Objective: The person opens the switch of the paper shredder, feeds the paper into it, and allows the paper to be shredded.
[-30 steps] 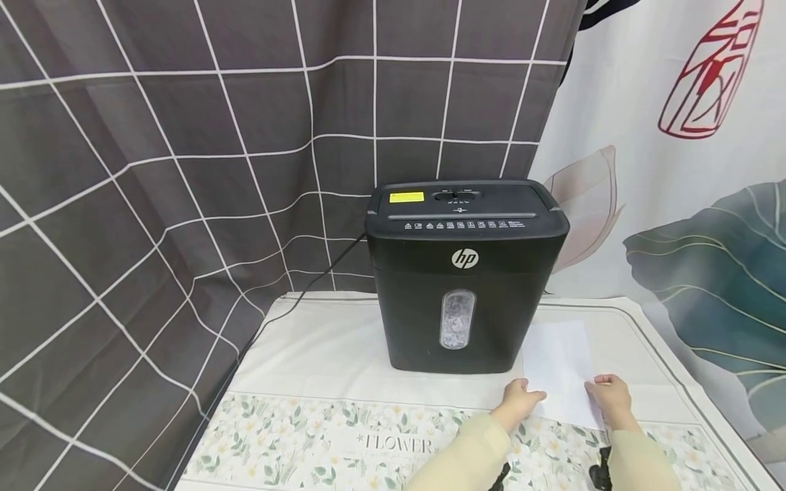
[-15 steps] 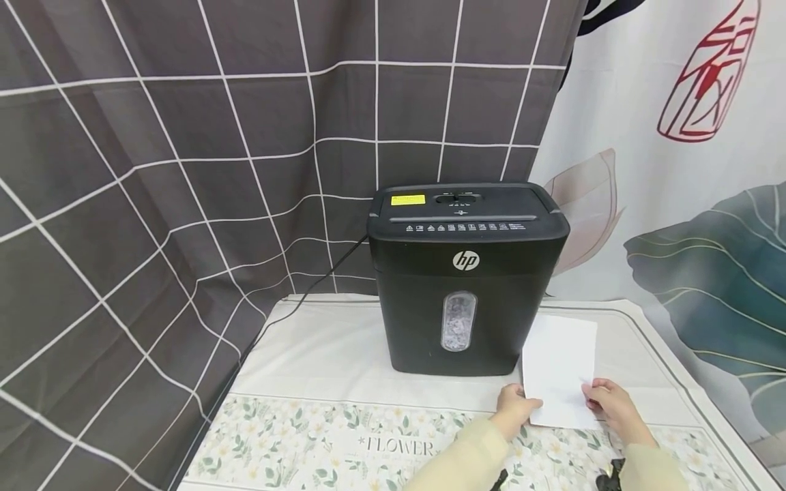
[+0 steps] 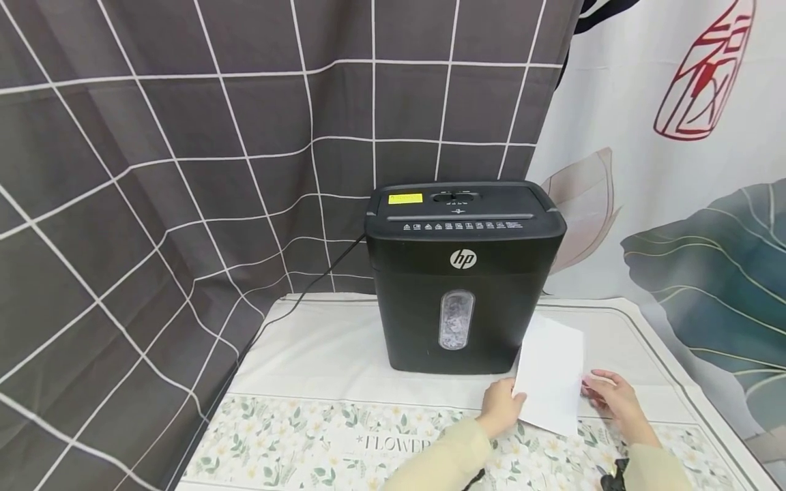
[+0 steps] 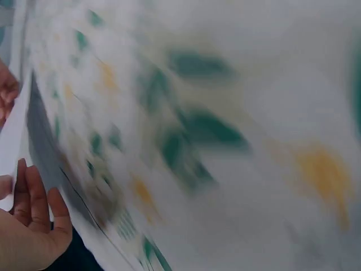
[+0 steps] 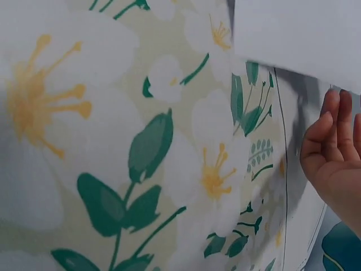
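A white sheet of paper (image 3: 549, 382) is tilted beside the right side of a black hp paper shredder (image 3: 413, 307). My left hand (image 3: 500, 408) pinches the sheet's left edge between thumb and fingers; in the left wrist view the thumb lies on the paper's face and the fingers behind it. At the other edge is my right hand (image 3: 616, 401), its fingertips close to the paper. In the right wrist view the right hand's fingers (image 5: 344, 121) are loosely bent just below the sheet's edge, holding nothing. The shredder's front window shows shredded bits inside.
A white tablecloth (image 3: 319, 354) with a floral band (image 3: 295, 436) covers the table. From the shredder's left a black cord (image 3: 295, 307) runs down to the table's left edge. Dark checked curtain (image 3: 245, 136) hangs behind, and printed white cloth (image 3: 645, 164) hangs at the right.
The paper has lifted and turned, shifting a little left with the left hand. The right hand's fingers have come off the paper's right edge.
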The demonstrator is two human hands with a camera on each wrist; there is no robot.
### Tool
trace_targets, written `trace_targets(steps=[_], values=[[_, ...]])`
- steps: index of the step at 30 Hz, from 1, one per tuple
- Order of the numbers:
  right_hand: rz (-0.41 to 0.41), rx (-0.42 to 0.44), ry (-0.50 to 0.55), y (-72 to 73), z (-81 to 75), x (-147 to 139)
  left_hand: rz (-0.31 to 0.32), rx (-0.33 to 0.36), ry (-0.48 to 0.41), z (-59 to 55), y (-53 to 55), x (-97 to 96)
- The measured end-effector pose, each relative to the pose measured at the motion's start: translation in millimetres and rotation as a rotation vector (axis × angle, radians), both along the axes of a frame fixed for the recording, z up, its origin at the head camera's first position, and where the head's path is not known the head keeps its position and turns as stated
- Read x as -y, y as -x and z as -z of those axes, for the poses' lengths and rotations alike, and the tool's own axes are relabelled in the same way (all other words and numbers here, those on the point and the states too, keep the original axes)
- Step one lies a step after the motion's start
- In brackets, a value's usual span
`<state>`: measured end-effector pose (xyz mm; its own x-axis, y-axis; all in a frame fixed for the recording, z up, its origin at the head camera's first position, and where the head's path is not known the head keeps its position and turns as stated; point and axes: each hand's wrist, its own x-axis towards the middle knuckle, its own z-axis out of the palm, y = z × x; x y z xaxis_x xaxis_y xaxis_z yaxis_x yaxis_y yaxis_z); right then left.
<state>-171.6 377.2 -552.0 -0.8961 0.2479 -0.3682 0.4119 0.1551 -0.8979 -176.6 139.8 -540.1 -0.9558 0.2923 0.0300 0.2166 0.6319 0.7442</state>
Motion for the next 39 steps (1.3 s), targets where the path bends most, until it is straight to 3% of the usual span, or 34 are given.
trace_targets(steps=[5,11,14,16,22,28,31,35,39], values=[[-0.078,-0.051,-0.151,-0.8,-2.9,3,0.133,-0.039,0.174,-4.0,5.1,17.8],[-0.18,-0.208,-0.215,3.5,-4.0,12,0.358,-0.017,0.272,-11.8,16.9,46.4],[-0.228,-0.207,-0.239,7.4,-3.9,16,0.453,-0.033,0.322,-14.8,21.9,63.6],[-0.262,-0.174,-0.267,9.1,-4.3,18,0.494,-0.08,0.376,-17.9,24.6,73.9],[-0.372,-0.118,-0.305,10.7,-7.0,31,0.511,-0.265,0.55,-39.4,29.0,99.4],[-0.462,-0.108,-0.236,11.7,-11.1,44,0.523,-0.414,0.631,-53.2,34.5,120.7],[-0.565,-0.191,-0.165,11.5,-15.2,50,0.512,-0.458,0.663,-55.3,36.9,131.5],[-0.719,-0.414,-0.104,11.4,-19.0,61,0.486,-0.506,0.729,-57.8,37.6,144.6],[-0.771,-0.566,-0.141,9.4,-24.3,75,0.47,-0.532,0.737,-62.0,36.3,158.2]])
